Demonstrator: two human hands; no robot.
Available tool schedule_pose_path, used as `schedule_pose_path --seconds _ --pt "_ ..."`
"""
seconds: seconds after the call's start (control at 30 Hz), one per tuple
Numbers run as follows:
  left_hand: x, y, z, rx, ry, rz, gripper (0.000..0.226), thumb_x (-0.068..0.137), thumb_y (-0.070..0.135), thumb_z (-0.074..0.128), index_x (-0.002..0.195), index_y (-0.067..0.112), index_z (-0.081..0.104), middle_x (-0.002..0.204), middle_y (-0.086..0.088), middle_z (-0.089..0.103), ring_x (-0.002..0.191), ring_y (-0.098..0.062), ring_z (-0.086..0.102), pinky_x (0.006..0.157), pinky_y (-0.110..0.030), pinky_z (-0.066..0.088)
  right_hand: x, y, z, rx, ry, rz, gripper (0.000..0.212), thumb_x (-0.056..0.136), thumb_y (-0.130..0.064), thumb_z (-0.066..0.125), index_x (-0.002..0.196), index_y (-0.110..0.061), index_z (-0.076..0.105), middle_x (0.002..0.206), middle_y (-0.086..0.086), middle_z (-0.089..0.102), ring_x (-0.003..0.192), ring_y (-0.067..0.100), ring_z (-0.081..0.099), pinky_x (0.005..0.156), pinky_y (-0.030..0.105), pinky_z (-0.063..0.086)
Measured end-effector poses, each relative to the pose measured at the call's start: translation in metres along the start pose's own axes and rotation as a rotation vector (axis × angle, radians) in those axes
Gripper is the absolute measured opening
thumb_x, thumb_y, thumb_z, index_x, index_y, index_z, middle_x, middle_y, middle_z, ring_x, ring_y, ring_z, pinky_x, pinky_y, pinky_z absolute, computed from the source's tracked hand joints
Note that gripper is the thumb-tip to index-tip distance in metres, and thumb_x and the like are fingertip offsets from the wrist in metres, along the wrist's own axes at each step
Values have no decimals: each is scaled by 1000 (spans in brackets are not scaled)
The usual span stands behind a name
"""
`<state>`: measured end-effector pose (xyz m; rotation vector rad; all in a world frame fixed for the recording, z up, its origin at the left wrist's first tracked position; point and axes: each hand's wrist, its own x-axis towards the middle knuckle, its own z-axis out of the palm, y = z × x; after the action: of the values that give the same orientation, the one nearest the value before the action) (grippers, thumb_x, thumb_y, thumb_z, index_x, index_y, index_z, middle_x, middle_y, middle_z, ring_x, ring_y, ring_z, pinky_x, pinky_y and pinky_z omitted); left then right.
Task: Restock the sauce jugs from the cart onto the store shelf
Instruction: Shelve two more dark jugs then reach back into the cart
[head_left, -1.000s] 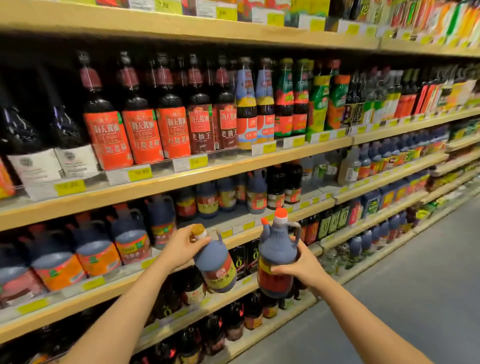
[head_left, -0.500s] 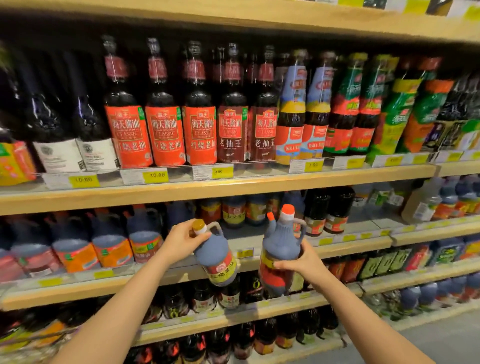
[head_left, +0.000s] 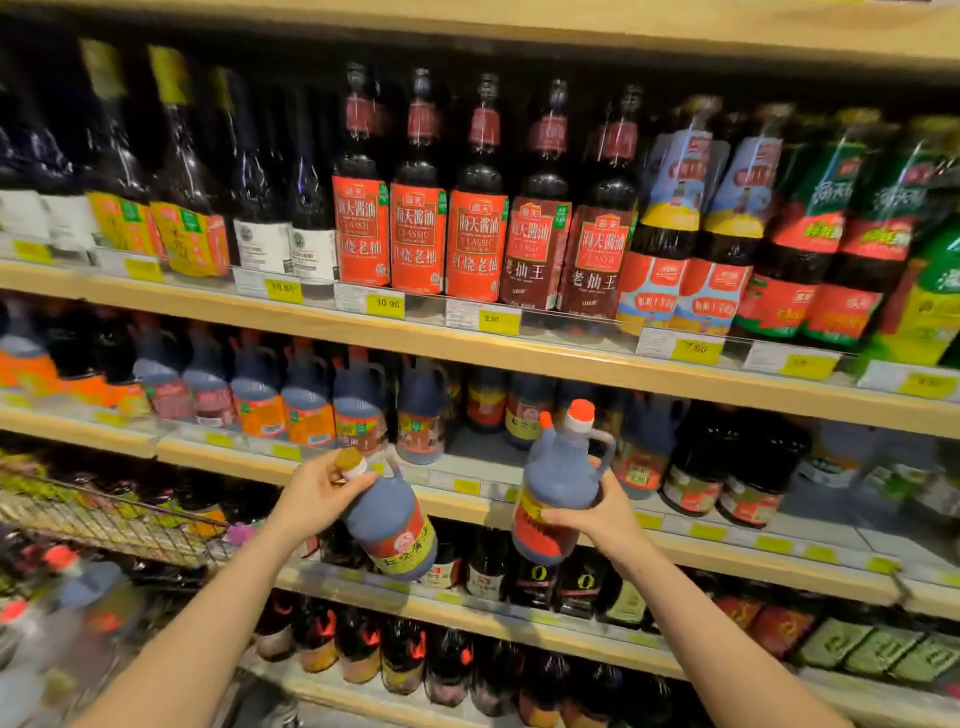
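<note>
Your left hand (head_left: 317, 493) grips the neck and brown cap of one jug (head_left: 387, 525), which tilts with its base swung down toward the right, in front of the shelf (head_left: 467, 501). Your right hand (head_left: 597, 514) wraps its fingers round the belly of a second jug (head_left: 558, 483), held nearly upright with its orange cap on top and its handle facing right, also just in front of that shelf's edge. Neither jug touches the shelf board; the two are near each other but apart. Behind them on the shelf there is a bare patch, with a row of like jugs (head_left: 358, 410) to the left of it and dark jars (head_left: 693, 478) to the right. The wire cart (head_left: 114, 519) sits below and left of the shelf, blurred.
</note>
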<state>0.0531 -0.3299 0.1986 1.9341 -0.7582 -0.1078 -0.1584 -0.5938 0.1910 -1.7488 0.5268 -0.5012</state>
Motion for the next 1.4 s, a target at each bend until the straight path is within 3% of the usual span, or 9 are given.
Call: schedule_pose_path --seconds 0.3,0.4,0.47,0.53,0.63,0.77,1.0,1.2,1.4 --pt "24 -54 -26 -31 58 -49 28 84 11 65 64 7 45 42 11 41 46 1 42 45 -12 30 87 8 61 -76 6 -176 73 58 -11 88 116 -29 47 114 -5 58 102 11 58 83 30 51" --pt "35 -74 -39 -94 68 -31 39 79 29 70 86 -7 56 64 3 53 62 -3 47 59 -19 37 117 15 75 -119 40 -152 54 57 -13 88 95 -29 54 100 -3 63 94 18 63 78 38 54" --pt "41 -80 -44 -89 71 -19 43 76 38 71 88 -2 59 70 3 58 67 -5 52 66 -26 40 131 19 81 -100 28 -120 41 57 -11 88 90 -15 64 90 3 70 87 22 67 66 32 54" --pt "47 -84 -41 -63 44 -4 18 82 19 69 74 8 58 55 15 56 56 4 49 58 -15 37 139 25 84 -88 24 -93 36 58 -10 87 88 -7 67 82 3 72 76 16 67 55 20 49" --pt "50 -88 -35 -56 4 27 10 82 13 67 74 11 61 55 16 60 55 6 49 55 -12 37 145 32 86 -85 15 -45 25 59 -9 87 68 -15 65 59 -12 67 59 0 60 51 15 43" --pt "54 -103 -31 -53 -48 -2 6 82 16 68 81 11 65 75 5 72 72 -2 62 66 -19 47 147 36 94 -44 18 55 33 61 -12 86 85 -11 64 84 -2 68 78 10 62 70 26 48" --pt "58 -111 -24 -24 -77 -13 9 83 11 67 90 7 67 83 1 72 74 4 63 61 -10 47 157 43 102 -104 28 221 63 55 -41 85 97 1 62 87 5 66 79 16 61 71 33 49" --pt "59 -105 -24 -34 -113 -9 7 83 16 67 85 9 67 67 10 69 66 6 59 56 -11 44 157 44 100 -103 12 182 89 41 -51 85 113 -5 58 108 9 69 98 23 65 92 46 52" --pt "53 -94 -21 -47 -154 -12 6 84 16 66 78 19 65 68 16 70 70 5 61 59 -14 46 146 33 100 -114 7 158 74 61 -37 85 120 -7 51 113 15 66 103 31 63 94 49 50"
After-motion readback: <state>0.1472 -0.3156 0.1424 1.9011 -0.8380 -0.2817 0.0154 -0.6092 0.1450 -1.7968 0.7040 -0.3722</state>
